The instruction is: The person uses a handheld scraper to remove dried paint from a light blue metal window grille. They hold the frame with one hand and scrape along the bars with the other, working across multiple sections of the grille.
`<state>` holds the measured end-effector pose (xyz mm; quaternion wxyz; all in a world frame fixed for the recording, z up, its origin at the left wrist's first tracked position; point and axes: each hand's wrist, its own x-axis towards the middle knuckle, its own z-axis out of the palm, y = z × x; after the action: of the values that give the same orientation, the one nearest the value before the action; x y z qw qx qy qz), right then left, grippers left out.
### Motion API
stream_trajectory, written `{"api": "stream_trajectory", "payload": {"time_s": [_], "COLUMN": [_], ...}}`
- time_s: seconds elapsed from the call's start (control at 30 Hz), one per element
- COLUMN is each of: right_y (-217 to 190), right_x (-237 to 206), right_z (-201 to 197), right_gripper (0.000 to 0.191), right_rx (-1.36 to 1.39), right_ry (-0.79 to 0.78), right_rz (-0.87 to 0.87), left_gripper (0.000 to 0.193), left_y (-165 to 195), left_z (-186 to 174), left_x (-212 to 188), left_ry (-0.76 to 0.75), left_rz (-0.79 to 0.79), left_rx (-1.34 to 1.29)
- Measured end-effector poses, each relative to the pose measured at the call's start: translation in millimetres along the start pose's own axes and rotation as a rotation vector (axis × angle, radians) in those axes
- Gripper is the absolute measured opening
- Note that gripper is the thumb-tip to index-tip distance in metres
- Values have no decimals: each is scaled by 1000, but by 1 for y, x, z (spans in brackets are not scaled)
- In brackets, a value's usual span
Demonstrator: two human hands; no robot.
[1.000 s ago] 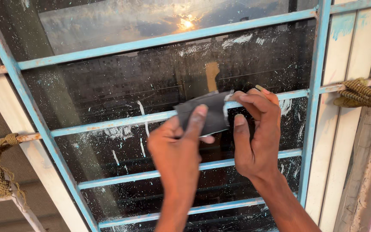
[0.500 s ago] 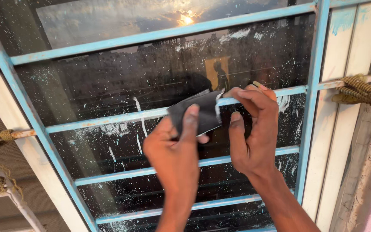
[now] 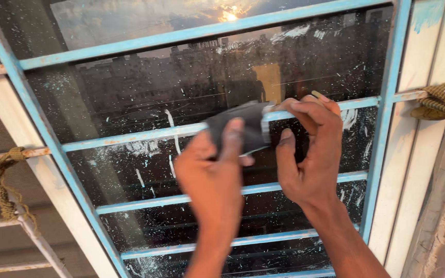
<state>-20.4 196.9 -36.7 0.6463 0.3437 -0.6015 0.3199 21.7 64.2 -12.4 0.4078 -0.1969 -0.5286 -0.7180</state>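
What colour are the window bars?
Light blue bars, speckled with rust; head view shows it.

Paint-flecked dark window glass, blue grille bars, cream frame, rope knots, reflected sun

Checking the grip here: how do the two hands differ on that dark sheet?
The left hand pins the dark sheet from below, its thumb lying flat on the face. The right hand is higher, curling its fingers over the sheet's right edge. Both press it against the blue window bar.
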Motion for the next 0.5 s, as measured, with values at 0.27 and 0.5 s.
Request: {"api": "stream_trajectory", "payload": {"time_s": [0.27, 0.5], "right_y": [2, 0], "right_x": [1, -1], "right_z": [-6, 0], "right_gripper": [44, 43], "right_rx": [-14, -30], "right_ry": [-42, 4], "right_rz": [-21, -5], "left_gripper": [18, 17], "left_y": [1, 5], "left_z": [-20, -29], "left_x": [2, 6], "left_ry": [12, 31], "left_rz": [51, 49], "left_rx": [118, 99]}}
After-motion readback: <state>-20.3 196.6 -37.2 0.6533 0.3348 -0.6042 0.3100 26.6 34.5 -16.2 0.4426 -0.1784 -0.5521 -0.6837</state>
